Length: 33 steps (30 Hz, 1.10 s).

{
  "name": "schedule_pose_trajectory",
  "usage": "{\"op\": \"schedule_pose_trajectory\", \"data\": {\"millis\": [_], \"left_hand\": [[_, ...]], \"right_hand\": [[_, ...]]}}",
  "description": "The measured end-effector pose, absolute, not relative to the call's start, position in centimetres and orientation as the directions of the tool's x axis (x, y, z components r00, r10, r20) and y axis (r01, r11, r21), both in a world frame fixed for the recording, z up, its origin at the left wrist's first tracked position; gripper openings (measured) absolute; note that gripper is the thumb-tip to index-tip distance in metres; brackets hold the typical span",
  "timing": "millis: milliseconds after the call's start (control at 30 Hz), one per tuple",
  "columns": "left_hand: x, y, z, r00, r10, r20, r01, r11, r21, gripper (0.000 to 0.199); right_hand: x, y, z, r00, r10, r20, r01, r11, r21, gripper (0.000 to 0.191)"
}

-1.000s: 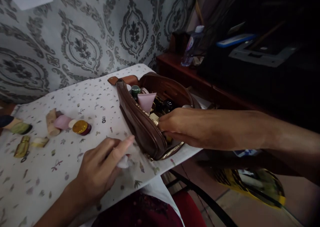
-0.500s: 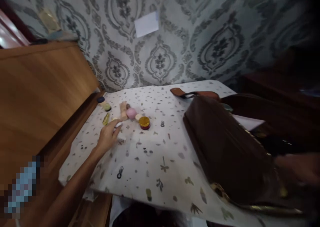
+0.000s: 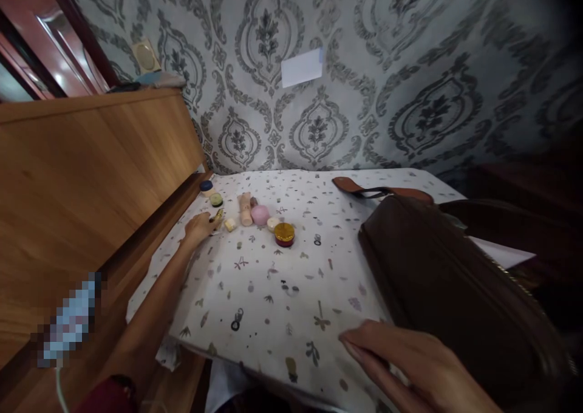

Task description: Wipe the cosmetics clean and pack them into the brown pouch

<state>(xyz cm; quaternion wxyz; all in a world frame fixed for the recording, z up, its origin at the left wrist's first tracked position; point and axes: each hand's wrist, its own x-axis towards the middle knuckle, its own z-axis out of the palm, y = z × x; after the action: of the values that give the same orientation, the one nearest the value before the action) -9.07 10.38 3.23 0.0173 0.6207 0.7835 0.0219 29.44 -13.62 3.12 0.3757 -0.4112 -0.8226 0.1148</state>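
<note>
My left hand [image 3: 199, 228] is at the left of the cloth-covered table, its fingertips closed on a small gold-coloured item [image 3: 218, 216]. Just right of it lies a small pale yellow piece [image 3: 230, 225]. Beyond are a beige tube [image 3: 245, 209], a pink rounded item [image 3: 260, 214], a cream round piece [image 3: 273, 223] and a gold-lidded jar [image 3: 285, 234] with a dark red base. My right hand [image 3: 410, 358] hovers at the front, beside a dark brown handbag [image 3: 437, 285]; its fingers are pressed together and whatever they may hold is hidden.
A dark-lidded jar [image 3: 206, 187] and a yellow-green round pot [image 3: 215, 200] stand by the wooden panel [image 3: 136, 146] on the left. The bag's brown strap [image 3: 387, 191] lies behind it, and white paper [image 3: 501, 252] sticks up from its opening. Patterned wallpaper closes the back.
My right hand has come out from the bag's opening to the front of the table. My left hand has shifted left to the gold-coloured item, uncovering the pale yellow piece. The view has turned.
</note>
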Motion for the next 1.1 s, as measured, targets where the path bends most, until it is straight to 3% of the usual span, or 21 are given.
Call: {"op": "schedule_pose_trajectory", "data": {"millis": [133, 267, 400, 533, 633, 833, 1100], "left_hand": [[-8.2, 9.6, 3.2, -0.214, 0.977, 0.012, 0.973, 0.212, 0.093, 0.042], [-6.8, 7.0, 4.1, -0.179, 0.975, 0.130, 0.973, 0.155, 0.173, 0.039], [-3.0, 3.0, 4.5, -0.051, 0.975, 0.217, 0.960, -0.012, 0.281, 0.034], [1.9, -1.1, 3.5, 0.212, 0.929, 0.303, 0.790, -0.345, 0.506, 0.025], [3.8, -2.5, 2.9, 0.354, 0.863, 0.362, 0.629, -0.506, 0.590, 0.022], [3.1, 0.4, 3.5, 0.371, 0.896, 0.245, 0.340, -0.377, 0.862, 0.037], [2.2, 1.9, 2.2, 0.491, 0.847, 0.206, 0.150, -0.315, 0.937, 0.040]], "right_hand": [[25.5, -10.8, 4.7, -0.448, 0.851, 0.274, 0.451, 0.479, -0.753, 0.038], [23.0, -7.7, 3.4, -0.441, 0.897, 0.027, 0.139, 0.097, -0.986, 0.037], [20.7, -4.8, 1.4, -0.386, 0.920, -0.066, -0.245, -0.172, -0.954, 0.048], [19.0, -3.2, -0.1, -0.352, 0.934, -0.059, -0.534, -0.252, -0.807, 0.058], [19.0, -2.9, -1.1, -0.335, 0.942, -0.030, -0.566, -0.226, -0.793, 0.056], [20.5, -2.8, -2.0, -0.356, 0.933, -0.048, -0.470, -0.223, -0.854, 0.057], [20.9, -2.6, -1.7, -0.379, 0.925, 0.011, -0.353, -0.134, -0.926, 0.053]]}}
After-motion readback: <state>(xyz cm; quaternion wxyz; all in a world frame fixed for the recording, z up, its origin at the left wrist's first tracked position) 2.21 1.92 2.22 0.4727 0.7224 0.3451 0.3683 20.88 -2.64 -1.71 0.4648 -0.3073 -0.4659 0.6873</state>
